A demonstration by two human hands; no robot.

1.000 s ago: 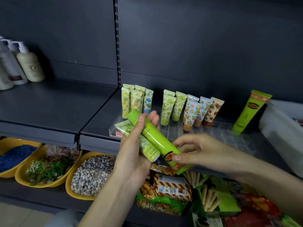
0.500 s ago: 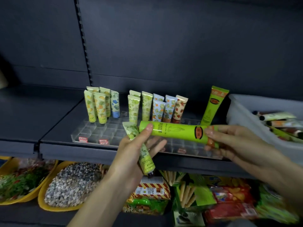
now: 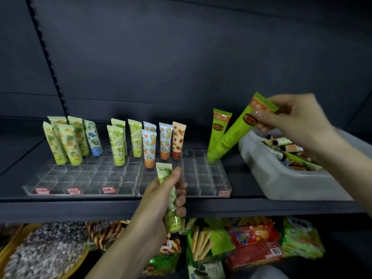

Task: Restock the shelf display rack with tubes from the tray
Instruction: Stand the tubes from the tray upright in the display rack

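A clear compartment rack [image 3: 203, 184] lies on the dark shelf, with several patterned tubes [image 3: 118, 143] upright in its back rows. My right hand [image 3: 289, 119] pinches the top of a long bright green tube [image 3: 233, 135], tilted, its cap end down in the rack's back right corner beside another green tube [image 3: 218, 127] standing there. My left hand [image 3: 161, 198] grips a small pale green patterned tube [image 3: 169, 192] in front of the rack's front edge. A grey tray [image 3: 281, 178] with several loose tubes sits on the right.
The shelf's front edge [image 3: 80, 208] runs across below the rack. Snack packets [image 3: 251, 242] and a yellow bowl of seeds [image 3: 44, 252] fill the lower shelf. A slotted upright [image 3: 48, 57] rises along the dark back panel.
My right hand took the long green tube from level in front of the rack, turned it cap down and set it into the back right corner. My left hand keeps only the small tube.
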